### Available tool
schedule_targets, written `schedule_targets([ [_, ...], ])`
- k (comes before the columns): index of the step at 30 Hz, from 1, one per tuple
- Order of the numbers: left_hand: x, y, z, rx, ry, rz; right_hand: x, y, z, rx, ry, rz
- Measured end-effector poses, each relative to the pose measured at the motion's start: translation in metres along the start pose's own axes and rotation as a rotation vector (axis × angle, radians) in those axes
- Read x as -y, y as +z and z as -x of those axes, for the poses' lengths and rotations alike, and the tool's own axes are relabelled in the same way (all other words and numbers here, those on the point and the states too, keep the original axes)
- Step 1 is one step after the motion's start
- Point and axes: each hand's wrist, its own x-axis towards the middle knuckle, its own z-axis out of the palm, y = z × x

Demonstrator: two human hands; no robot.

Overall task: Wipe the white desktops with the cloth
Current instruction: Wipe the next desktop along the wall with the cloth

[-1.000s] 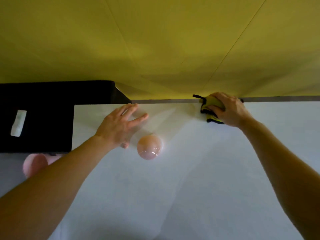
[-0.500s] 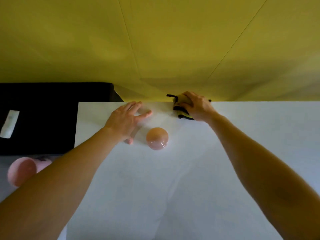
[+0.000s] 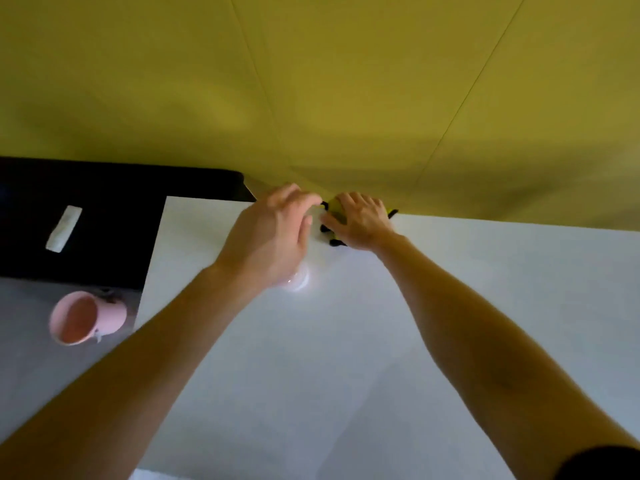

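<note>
The one head-worn camera is looking forward and down over the white tabletop (image 3: 346, 375) from its near side, facing the yellow wall (image 3: 311, 81) behind it, and sitting close above the surface.

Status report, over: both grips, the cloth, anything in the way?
Right grip holds cloth at desktop's back edge. Left grip open, blurred, above a pale glossy object, mostly hidden. Object likely in wipe path.
</note>
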Motion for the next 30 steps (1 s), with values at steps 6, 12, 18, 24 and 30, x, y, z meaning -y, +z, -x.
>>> schedule_targets([
  [6, -0.081, 0.144, 0.022, 0.174, -0.112, 0.018, -0.147, -0.034, 0.058, -0.150, -0.024, -0.094],
  [12, -0.088, 0.220, 0.040, 0.006, -0.120, -0.075, -0.313, -0.081, 0.137, -0.335, 0.367, -0.038],
  [18, -0.083, 0.231, 0.044, -0.066, -0.136, -0.103, -0.174, -0.031, 0.051, -0.297, 0.066, 0.024],
  [24, -0.079, 0.235, 0.047, -0.074, -0.138, -0.097, -0.117, -0.013, 0.022, -0.263, -0.128, -0.053],
  [30, -0.079, 0.232, 0.044, -0.070, -0.146, -0.080, -0.294, -0.057, 0.110, -0.568, 0.166, 0.038],
])
